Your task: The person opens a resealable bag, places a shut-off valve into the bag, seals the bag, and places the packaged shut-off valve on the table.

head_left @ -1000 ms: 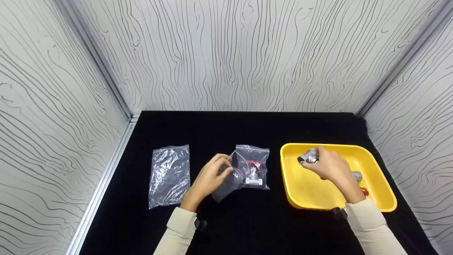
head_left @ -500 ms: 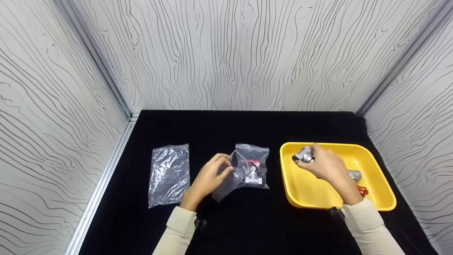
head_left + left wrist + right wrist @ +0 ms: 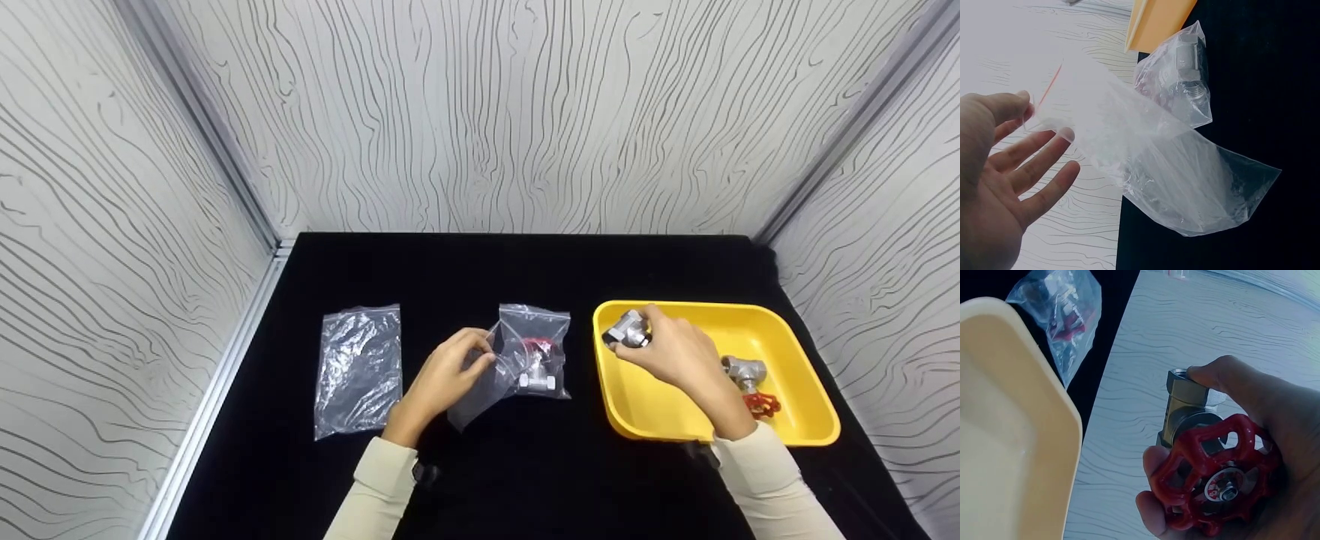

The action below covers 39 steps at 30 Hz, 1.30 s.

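Observation:
My left hand (image 3: 450,371) pinches the top edge of a clear zip bag (image 3: 1185,185) between thumb and forefinger; the bag hangs with its mouth spread and nothing shows inside. In the right hand (image 3: 682,352) is a metal gate valve (image 3: 630,328) with a red handwheel (image 3: 1224,478), gripped with thumb and fingers around body and wheel. That hand is above the left part of a yellow tray (image 3: 652,416). A second valve (image 3: 744,373) with a red wheel lies on the tray's right side.
Just right of the left hand, a bagged valve (image 3: 538,375) lies on the black table (image 3: 480,480). Another clear bag (image 3: 360,375) lies flat at the left. Pale patterned panels (image 3: 480,112) stand at the back and both sides.
My right hand has moved left over the tray with the gate valve, uncovering more of the valve lying in the tray. The left hand has stayed nearly still.

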{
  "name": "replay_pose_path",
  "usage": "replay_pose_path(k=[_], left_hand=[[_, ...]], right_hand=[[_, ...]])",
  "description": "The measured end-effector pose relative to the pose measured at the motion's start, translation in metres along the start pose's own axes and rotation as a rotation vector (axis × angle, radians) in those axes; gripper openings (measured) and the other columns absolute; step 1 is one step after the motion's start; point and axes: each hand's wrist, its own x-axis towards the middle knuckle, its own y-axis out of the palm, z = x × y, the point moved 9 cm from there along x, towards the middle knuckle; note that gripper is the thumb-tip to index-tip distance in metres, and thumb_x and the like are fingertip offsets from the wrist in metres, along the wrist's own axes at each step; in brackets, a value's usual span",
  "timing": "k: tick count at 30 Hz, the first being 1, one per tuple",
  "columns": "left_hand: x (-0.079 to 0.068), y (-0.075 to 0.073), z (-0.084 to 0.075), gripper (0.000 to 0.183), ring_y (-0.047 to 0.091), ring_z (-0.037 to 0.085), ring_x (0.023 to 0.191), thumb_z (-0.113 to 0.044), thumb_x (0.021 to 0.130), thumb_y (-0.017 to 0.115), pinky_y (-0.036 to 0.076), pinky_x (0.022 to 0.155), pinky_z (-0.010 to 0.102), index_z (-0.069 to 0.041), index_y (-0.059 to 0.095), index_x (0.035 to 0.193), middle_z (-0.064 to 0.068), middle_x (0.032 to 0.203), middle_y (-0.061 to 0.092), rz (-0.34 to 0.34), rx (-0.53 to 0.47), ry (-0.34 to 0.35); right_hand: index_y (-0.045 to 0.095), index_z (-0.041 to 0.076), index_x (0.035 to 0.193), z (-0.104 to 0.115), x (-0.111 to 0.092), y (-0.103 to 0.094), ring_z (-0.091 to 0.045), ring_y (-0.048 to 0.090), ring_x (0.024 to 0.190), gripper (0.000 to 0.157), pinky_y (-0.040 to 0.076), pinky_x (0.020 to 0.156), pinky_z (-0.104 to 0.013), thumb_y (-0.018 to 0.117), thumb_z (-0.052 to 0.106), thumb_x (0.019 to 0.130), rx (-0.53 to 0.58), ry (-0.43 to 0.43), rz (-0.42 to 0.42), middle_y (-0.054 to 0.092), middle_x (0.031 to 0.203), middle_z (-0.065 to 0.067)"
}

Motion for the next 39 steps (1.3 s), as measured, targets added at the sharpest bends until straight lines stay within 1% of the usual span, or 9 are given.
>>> replay_pose_path(k=[5,13,17,23,29,33,39], left_hand=[[0.000,0.001,0.000,0.009,0.069,0.022,0.124,-0.019,0.103,0.071,0.060,0.100,0.039,-0.010,0.072,0.104,0.007,0.134,0.072,0.000,0.015,-0.001],[0.001,0.001,0.000,0.006,0.069,0.023,0.126,-0.016,0.102,0.072,0.057,0.107,0.041,-0.010,0.072,0.103,0.008,0.133,0.073,-0.005,0.015,-0.004],[0.001,0.001,-0.001,0.006,0.069,0.023,0.126,-0.016,0.102,0.071,0.057,0.107,0.041,-0.010,0.072,0.103,0.008,0.132,0.073,0.000,0.006,-0.007],[0.000,0.001,-0.002,0.006,0.069,0.022,0.125,-0.017,0.103,0.071,0.059,0.105,0.039,-0.010,0.072,0.103,0.008,0.132,0.073,0.003,-0.001,-0.003],[0.001,0.002,-0.003,0.008,0.068,0.023,0.127,-0.018,0.103,0.071,0.057,0.108,0.041,-0.010,0.072,0.103,0.009,0.132,0.073,0.006,0.005,0.005],[0.002,0.002,-0.004,0.008,0.068,0.023,0.128,-0.017,0.103,0.071,0.055,0.110,0.041,-0.010,0.072,0.103,0.011,0.132,0.073,0.009,0.010,0.015],[0.003,0.001,-0.005,0.007,0.068,0.023,0.128,-0.016,0.103,0.071,0.055,0.110,0.041,-0.010,0.072,0.103,0.012,0.131,0.073,0.008,0.012,0.022]], right_hand=[[0.059,0.002,0.139,0.008,-0.002,0.001,-0.025,0.060,0.071,0.079,0.045,0.058,-0.035,0.080,0.056,0.085,0.003,-0.009,-0.002,0.070,0.089,-0.013],[0.062,0.004,0.135,0.024,-0.001,0.003,-0.025,0.062,0.071,0.072,0.045,0.057,-0.036,0.081,0.053,0.085,0.019,-0.036,-0.025,0.070,0.086,-0.010],[0.063,0.005,0.133,0.033,0.000,0.006,-0.023,0.062,0.069,0.070,0.044,0.056,-0.034,0.081,0.053,0.085,0.038,-0.049,-0.024,0.070,0.084,-0.008],[0.064,0.007,0.129,0.047,0.003,0.012,-0.020,0.057,0.065,0.067,0.041,0.055,-0.033,0.082,0.054,0.084,0.067,-0.064,-0.019,0.065,0.076,-0.003],[0.065,0.007,0.127,0.060,0.006,0.017,-0.017,0.051,0.059,0.063,0.038,0.053,-0.031,0.083,0.050,0.083,0.079,-0.093,-0.017,0.057,0.069,0.001],[0.066,0.009,0.126,0.068,0.007,0.019,-0.017,0.051,0.059,0.062,0.038,0.053,-0.031,0.083,0.048,0.082,0.078,-0.103,-0.020,0.058,0.068,0.001],[0.066,0.009,0.123,0.078,0.008,0.024,-0.019,0.054,0.064,0.060,0.040,0.056,-0.031,0.085,0.048,0.081,0.088,-0.124,-0.018,0.063,0.076,-0.001]])
